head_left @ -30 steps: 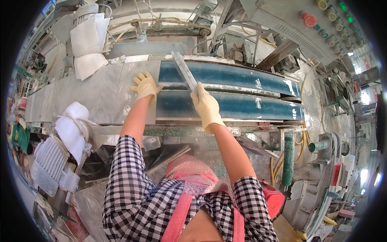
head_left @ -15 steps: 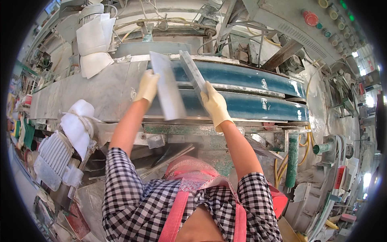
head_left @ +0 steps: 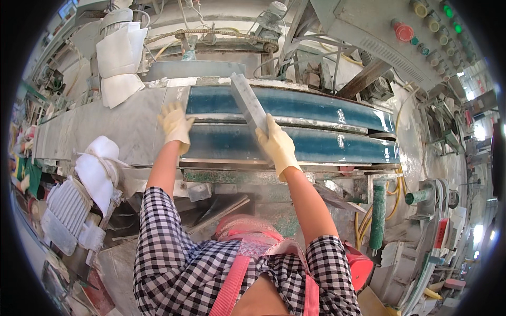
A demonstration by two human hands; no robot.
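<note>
Cream gloves cover both of my hands. My left hand (head_left: 176, 126) is open with its fingers spread, just above the left end of the blue conveyor belts (head_left: 316, 141), beside the grey flat bed (head_left: 113, 124). Nothing is in it. My right hand (head_left: 277, 144) grips the near end of a long, flat grey-white slab (head_left: 250, 101). That slab tilts across both belts, its far end toward the back rail. A pale long edge and a darker side show on it. Whether it is one piece or two pressed together, I cannot tell. Its lower part is blurred and partly behind my glove.
At the upper right hangs a control panel (head_left: 387, 39) with a red button and several knobs. White-wrapped motors (head_left: 120, 58) stand at the far left, with another wrapped part (head_left: 100, 163) nearer. A green post (head_left: 377, 216) rises at the right, near yellow hoses (head_left: 392, 203).
My left hand held a second flat slab; now it is empty, spread and further left. My right hand keeps its grip, its slab shifted slightly left. The view has shifted a little.
</note>
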